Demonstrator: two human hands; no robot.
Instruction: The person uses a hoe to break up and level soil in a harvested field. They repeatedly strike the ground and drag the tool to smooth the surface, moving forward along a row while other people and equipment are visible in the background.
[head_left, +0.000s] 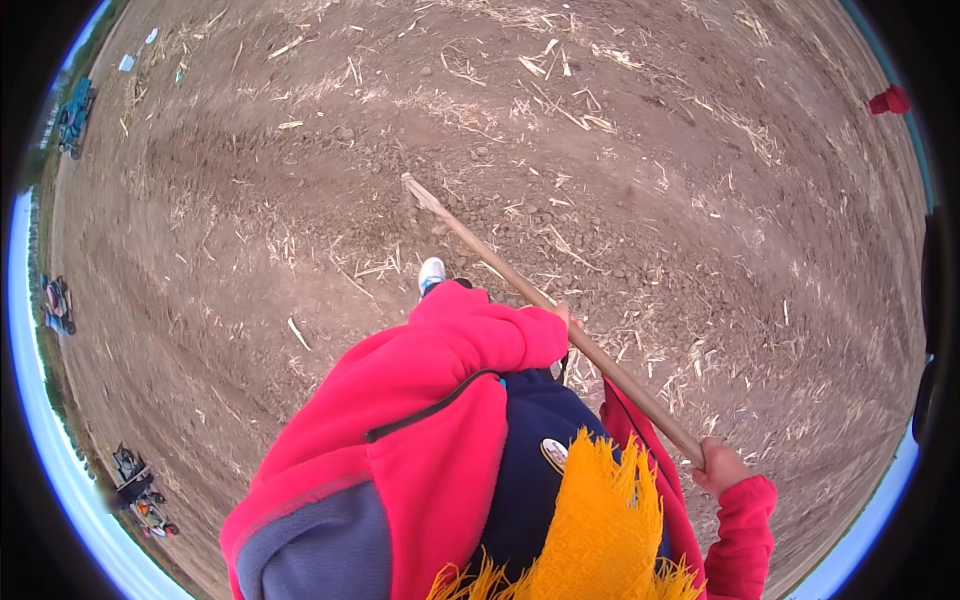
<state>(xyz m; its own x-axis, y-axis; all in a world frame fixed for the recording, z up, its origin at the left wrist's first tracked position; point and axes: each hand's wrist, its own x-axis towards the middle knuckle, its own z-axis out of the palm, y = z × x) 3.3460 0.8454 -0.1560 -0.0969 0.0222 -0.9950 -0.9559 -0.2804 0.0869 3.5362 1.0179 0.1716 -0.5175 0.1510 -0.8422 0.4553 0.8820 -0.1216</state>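
A long wooden tool handle (510, 275) slants from the lower right up to the centre of the head view. Near its rear end my right hand (721, 466) is closed around it. My left hand (568, 316), mostly covered by the pink sleeve, grips the shaft farther forward. The far tip of the handle stands over loose, cloddy soil (420, 225); whether a blade is fixed there cannot be told. Below the shaft, a white and blue shoe (431, 273) shows at the jacket's edge. A yellow fringed scarf (600, 517) hangs in front of my body.
Brown bare soil with scattered dry stalks (577, 116) surrounds me. At the far left edge stand a blue vehicle (75, 116) and several motorcycles (150, 510). Pale litter (127, 63) lies at the upper left. A red object (889, 100) is at the far right.
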